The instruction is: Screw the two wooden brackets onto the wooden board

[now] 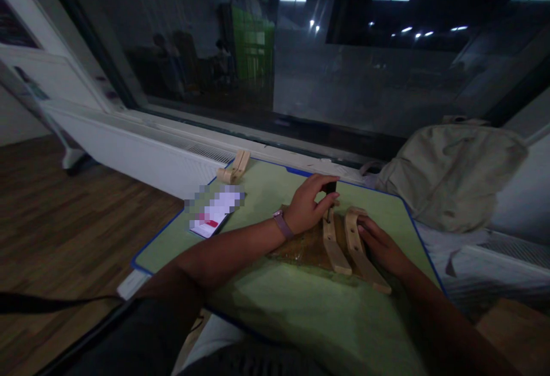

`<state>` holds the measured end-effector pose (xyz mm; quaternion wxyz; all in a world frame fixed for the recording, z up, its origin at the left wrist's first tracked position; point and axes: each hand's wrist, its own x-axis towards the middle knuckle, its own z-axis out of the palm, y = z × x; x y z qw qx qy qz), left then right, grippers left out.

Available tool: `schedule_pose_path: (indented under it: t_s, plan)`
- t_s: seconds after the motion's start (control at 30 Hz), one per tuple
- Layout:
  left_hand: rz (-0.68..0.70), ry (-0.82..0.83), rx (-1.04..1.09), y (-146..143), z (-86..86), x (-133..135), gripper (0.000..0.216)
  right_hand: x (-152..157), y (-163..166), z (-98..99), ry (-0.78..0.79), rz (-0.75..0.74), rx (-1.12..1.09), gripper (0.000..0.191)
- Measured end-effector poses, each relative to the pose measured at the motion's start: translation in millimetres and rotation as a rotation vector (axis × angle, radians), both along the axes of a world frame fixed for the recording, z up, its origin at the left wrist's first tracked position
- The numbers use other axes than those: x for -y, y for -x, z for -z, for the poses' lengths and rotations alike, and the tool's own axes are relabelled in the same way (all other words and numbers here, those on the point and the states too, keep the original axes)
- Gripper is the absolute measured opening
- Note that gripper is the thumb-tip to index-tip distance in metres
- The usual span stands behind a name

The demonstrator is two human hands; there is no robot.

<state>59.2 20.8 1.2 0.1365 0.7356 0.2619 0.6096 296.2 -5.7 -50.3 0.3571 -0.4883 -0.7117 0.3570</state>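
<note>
My left hand (307, 201), with a band on its wrist, pinches a dark thin-shafted driver (331, 188) between thumb and fingers. The driver points down at a hole near the upper end of a bent wooden piece (335, 253). Beside it lies a second bent wooden piece (356, 244) with dark holes along it. My right hand (380, 241) is closed against the upper right side of this second piece, its fingertips partly hidden. Both pieces rest on a brown, shiny flat slab (301, 250).
A green table (266, 296) with a blue edge bears a lit phone (217, 212) and further bent wooden pieces (234, 168) at the far left. A beige backpack (459, 175) stands at the right. Behind are a radiator (172, 161) and a dark window (301, 78).
</note>
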Motion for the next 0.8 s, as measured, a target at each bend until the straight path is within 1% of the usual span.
schedule_pose_path:
  t_s: [0.1, 0.17, 0.23, 0.3, 0.4, 0.47, 0.63, 0.73, 0.8]
  plan:
    - [0.034, 0.079, 0.052, -1.5, 2.9, 1.3, 0.038, 0.0, -0.7, 0.1, -0.012, -0.011, -0.002, 0.052]
    - [0.074, 0.092, 0.051, -1.8, 3.6, 1.7, 0.036, 0.2, -0.7, -0.1, -0.016, -0.022, -0.006, 0.051]
    - [0.090, 0.069, 0.034, -1.3, 2.9, 1.3, 0.030, 0.0, -0.6, 0.0, -0.016, -0.023, -0.003, 0.050]
    - [0.067, 0.013, 0.022, -0.3, 1.1, 0.4, 0.026, -0.5, -0.5, 0.3, -0.020, -0.005, 0.002, 0.050]
    - [0.013, -0.077, 0.003, 1.4, -2.3, -0.4, 0.026, -1.0, -0.5, 0.7, -0.028, -0.014, 0.005, 0.048]
    - [-0.004, -0.097, -0.012, 2.2, -4.3, 0.3, 0.027, -0.6, -0.4, 0.4, -0.028, -0.029, 0.003, 0.047]
    - [0.001, -0.078, -0.041, 1.8, -3.5, 3.1, 0.032, 1.7, 0.4, -1.7, -0.030, -0.010, 0.022, 0.049]
    - [0.024, -0.026, 0.000, 0.4, 0.3, 2.6, 0.040, 1.9, 0.5, -2.6, -0.030, -0.036, 0.017, 0.048]
    - [0.035, -0.003, 0.023, 0.0, 1.5, 1.8, 0.038, 1.6, 0.7, -3.0, -0.035, -0.054, 0.013, 0.048]
